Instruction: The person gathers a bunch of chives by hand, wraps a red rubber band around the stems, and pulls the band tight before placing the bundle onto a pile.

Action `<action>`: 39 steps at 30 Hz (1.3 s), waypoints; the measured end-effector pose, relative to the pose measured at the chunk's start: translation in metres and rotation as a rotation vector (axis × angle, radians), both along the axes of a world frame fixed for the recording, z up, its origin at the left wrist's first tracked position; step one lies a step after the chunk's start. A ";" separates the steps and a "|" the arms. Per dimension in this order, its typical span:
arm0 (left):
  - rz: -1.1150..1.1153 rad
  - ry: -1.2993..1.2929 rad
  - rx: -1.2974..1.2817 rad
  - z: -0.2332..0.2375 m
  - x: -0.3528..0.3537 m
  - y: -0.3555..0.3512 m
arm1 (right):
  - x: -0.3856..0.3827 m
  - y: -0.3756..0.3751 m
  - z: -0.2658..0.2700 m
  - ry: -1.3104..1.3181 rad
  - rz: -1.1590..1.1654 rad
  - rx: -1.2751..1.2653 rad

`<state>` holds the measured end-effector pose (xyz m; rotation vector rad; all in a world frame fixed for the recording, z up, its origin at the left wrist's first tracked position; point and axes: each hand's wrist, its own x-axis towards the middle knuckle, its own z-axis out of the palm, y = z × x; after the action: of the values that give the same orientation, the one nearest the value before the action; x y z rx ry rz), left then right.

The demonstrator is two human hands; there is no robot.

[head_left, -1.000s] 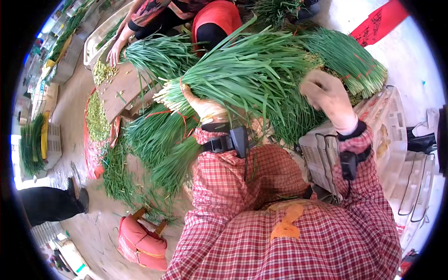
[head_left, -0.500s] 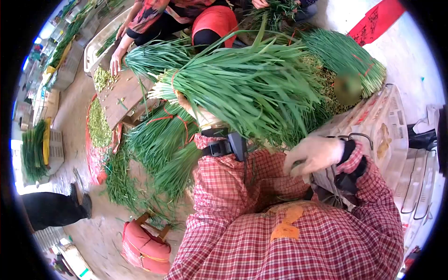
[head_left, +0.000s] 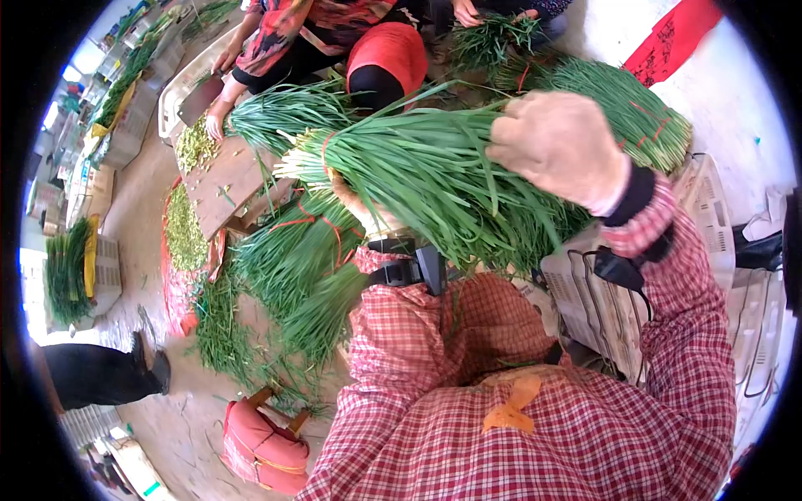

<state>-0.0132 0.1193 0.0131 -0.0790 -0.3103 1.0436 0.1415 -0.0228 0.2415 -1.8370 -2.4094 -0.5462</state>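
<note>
- Risen from lap level half a second ago, right hand [head_left: 561,144] now sits curled on the leafy end of a long green chive bundle [head_left: 434,171]; its grip cannot be told.
- Left hand [head_left: 368,210] clasps that bundle from beneath, near its red-banded stems.
- Held aloft, it hangs above tied chive bunches [head_left: 292,242], beside a white plastic crate [head_left: 710,213].

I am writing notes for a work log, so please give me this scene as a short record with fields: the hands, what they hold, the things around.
left hand: grips the bundle of chives from below, near its tied end
right hand: on top of the bundle's leafy end; grip hidden
tie: red band around the stalks
nearby: more tied bundles, wooden board, white crate
other person: co-worker's hand at the board's far edge
</note>
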 end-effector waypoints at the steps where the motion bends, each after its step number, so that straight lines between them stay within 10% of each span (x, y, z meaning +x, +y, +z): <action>1: -0.005 0.081 0.004 0.002 0.001 -0.002 | 0.003 0.008 -0.013 0.056 0.040 -0.035; 3: 0.039 0.245 -0.010 0.001 -0.004 -0.004 | 0.042 0.018 -0.021 0.884 -0.018 0.104; 4: 0.398 0.600 0.043 -0.004 0.000 0.000 | 0.064 0.022 -0.015 1.131 -0.079 0.138; 9: 0.004 0.415 -0.200 0.036 -0.007 -0.022 | 0.063 0.026 -0.026 0.650 -0.156 -0.199; 13: -0.135 0.629 -0.164 0.051 -0.003 -0.036 | 0.028 0.017 -0.104 1.298 -0.451 -0.734; 17: -0.092 0.623 0.019 0.020 0.011 -0.026 | 0.038 -0.012 -0.214 1.827 -0.214 -0.549; 22: -0.032 0.539 0.009 0.024 0.009 -0.026 | 0.052 0.016 -0.194 1.461 -0.127 -0.220; 27: -0.275 0.797 -0.339 0.031 0.003 -0.031 | 0.072 0.093 -0.141 0.329 0.448 -0.114; 30: -0.192 1.003 0.020 -0.079 0.096 -0.062 | 0.065 0.152 -0.153 0.986 0.123 -0.303; 33: -0.140 1.651 1.285 -0.141 0.164 -0.098 | 0.022 0.192 -0.144 1.360 0.082 -0.422; 34: -0.327 1.600 1.284 -0.041 0.074 -0.093 | 0.016 0.211 -0.147 1.275 0.087 -0.458; 39: -0.285 1.491 1.568 -0.033 0.079 -0.118 | -0.053 0.233 -0.135 1.520 0.063 -0.627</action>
<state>0.0656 0.0016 -0.0202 1.9077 0.3241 0.1383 0.0886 0.2099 0.1061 -1.3031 -1.4671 1.2771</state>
